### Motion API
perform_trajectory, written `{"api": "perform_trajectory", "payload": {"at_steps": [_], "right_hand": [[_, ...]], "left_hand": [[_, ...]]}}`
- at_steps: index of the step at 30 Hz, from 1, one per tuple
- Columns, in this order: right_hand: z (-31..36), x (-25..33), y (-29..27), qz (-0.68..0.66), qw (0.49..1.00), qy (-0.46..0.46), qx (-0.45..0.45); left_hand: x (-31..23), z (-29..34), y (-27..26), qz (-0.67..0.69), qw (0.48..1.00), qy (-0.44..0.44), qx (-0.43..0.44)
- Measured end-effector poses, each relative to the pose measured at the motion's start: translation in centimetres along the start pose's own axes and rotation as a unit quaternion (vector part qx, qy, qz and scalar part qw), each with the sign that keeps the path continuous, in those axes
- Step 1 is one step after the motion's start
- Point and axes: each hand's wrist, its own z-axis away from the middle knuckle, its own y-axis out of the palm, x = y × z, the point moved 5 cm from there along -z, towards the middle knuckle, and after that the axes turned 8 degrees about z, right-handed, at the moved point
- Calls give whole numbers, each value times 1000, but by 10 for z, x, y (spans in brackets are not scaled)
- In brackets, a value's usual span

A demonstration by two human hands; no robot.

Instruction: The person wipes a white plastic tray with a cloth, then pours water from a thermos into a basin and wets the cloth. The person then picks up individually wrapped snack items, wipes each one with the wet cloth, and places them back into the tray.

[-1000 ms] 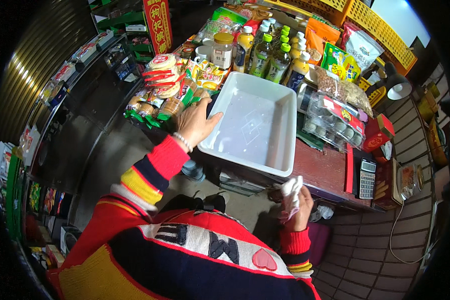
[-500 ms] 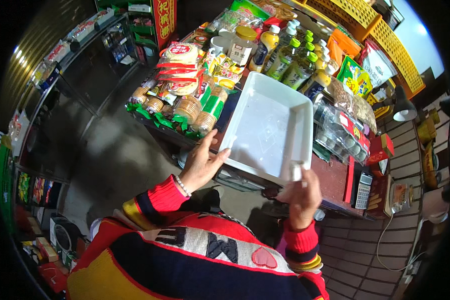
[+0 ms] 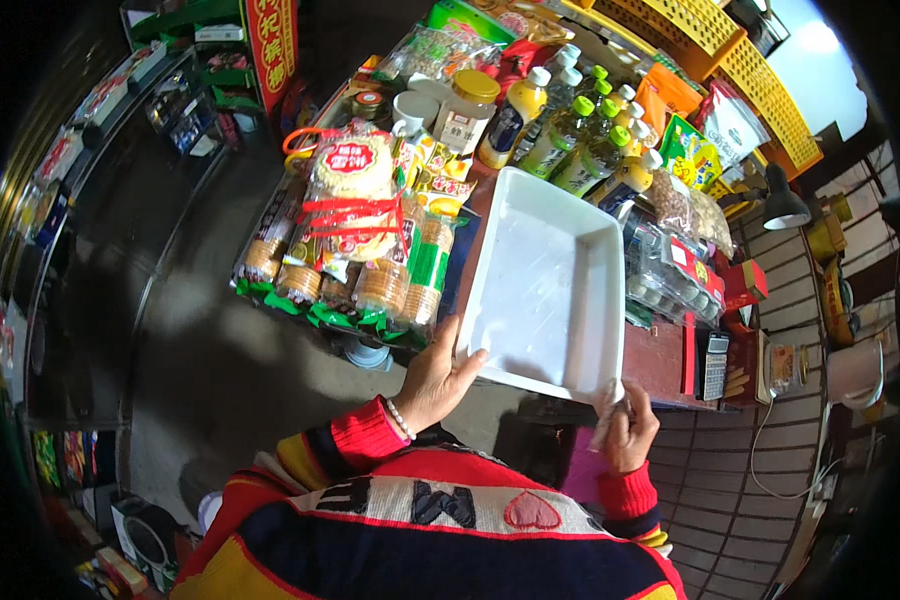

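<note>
A shallow white plastic tray (image 3: 540,378) rests on the dark red table, its wet-looking inside holding a few small specks. At its near left corner, my left hand (image 3: 438,378) grips the wall, thumb over the rim and fingers outside. By the near right corner, my right hand (image 3: 628,430) is closed on a crumpled whitish tissue (image 3: 606,418), pressed against the corner of the rim. Part of the tissue is hidden by my fingers.
Packaged crackers and biscuits (image 3: 355,215) are piled left of the tray. Several drink bottles (image 3: 570,135) and a honey-coloured-lid jar (image 3: 467,108) stand behind it. Egg cartons (image 3: 670,270), a calculator (image 3: 715,365) and a desk lamp (image 3: 785,205) are on the right.
My right hand has moved down and slightly right with the tissue, to the tray's near right corner. The view has shifted and turned a little; my left hand stays on the tray.
</note>
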Motion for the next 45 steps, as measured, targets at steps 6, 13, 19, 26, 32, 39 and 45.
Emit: {"api": "perform_trajectory", "payload": {"at_steps": [6, 13, 19, 26, 32, 39, 45], "right_hand": [[-13, -1, -10, -32, 984, 176, 6], [-21, -30, 12, -133, 971, 186, 71], [-26, -89, -15, -286, 906, 310, -16], [-79, -129, 0, -116, 988, 82, -63], [-93, -135, 21, 211, 974, -50, -72], [-98, -154, 17, 167, 972, 45, -159], [-75, -148, -1, 283, 912, 178, -238]], "left_hand": [[2, -9, 1, 25, 996, -51, 71], [12, -17, 0, 140, 984, -96, 55], [-23, 9, -14, 108, 975, -164, 101], [-48, 27, -62, -65, 966, -209, 134], [-69, 11, -72, -38, 965, -214, 145], [-111, -18, -115, -43, 932, -218, 288], [-129, -37, -179, 86, 866, -272, 411]]}}
